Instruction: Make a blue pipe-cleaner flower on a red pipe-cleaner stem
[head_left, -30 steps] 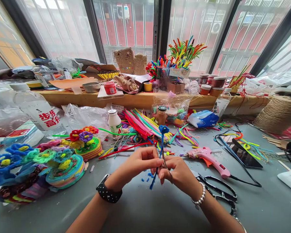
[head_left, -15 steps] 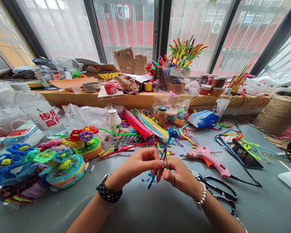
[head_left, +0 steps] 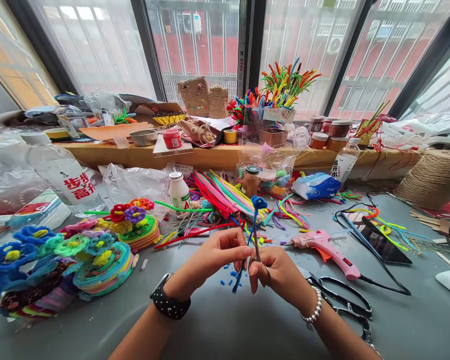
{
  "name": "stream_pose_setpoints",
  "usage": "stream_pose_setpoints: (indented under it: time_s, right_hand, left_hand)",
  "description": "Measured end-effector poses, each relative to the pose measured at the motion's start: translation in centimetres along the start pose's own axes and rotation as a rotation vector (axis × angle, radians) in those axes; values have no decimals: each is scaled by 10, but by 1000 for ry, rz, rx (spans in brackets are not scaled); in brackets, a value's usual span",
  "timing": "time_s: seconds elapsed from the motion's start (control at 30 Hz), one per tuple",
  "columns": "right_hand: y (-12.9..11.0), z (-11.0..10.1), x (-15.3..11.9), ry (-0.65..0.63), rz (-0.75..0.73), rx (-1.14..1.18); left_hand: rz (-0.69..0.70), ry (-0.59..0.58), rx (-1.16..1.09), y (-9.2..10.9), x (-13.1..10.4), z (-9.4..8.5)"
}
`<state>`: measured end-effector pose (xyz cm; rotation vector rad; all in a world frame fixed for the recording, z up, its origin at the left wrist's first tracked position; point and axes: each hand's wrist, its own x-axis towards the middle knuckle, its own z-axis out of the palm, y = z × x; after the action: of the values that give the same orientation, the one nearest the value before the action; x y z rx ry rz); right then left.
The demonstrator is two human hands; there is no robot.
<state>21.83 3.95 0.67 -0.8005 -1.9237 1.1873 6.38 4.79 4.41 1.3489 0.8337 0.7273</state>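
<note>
My left hand [head_left: 221,250] pinches the stem of a blue pipe-cleaner flower [head_left: 259,202], whose fuzzy head points up and away from me. The stem's lower end hangs below my fingers, tilted toward the left. In my right hand [head_left: 279,270] is a small pair of scissors [head_left: 256,245], its fingers through the handles and the narrow blades pointing upward beside the stem. Whether the blades touch the stem I cannot tell. Small blue fuzz clippings [head_left: 233,274] lie on the grey table under my hands.
Finished pipe-cleaner flowers [head_left: 71,245] stand at the left. Loose pipe cleaners [head_left: 217,195] spread behind my hands. To the right lie a pink glue gun [head_left: 332,252] with its cord, black-handled scissors [head_left: 345,300] and a phone [head_left: 386,240]. Water bottles [head_left: 65,175] and a twine spool [head_left: 427,175] stand farther out.
The flower head has swung slightly left and the stem stands more upright. The scissors keep close to the stem in my right hand. The whole view has shifted a little.
</note>
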Motion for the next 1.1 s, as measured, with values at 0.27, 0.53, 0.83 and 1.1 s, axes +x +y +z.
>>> stream_pose_setpoints:
  time_s: [0.27,0.53,0.83,1.1]
  right_hand:
    - [-1,-1,0,-24,-36,-56]
    - [2,1,-1,124,38,-126]
    - [6,1,-1,39,37,-73]
    - [-4,-2,-1,-5,-34,-28]
  left_hand:
    - [-24,-58,-11,-4,0,1]
    - [-11,-12,-14,-1,0,3]
    - [-14,-10,-22,-1,0,2]
    - [-9,-86,-22,-3,0,3]
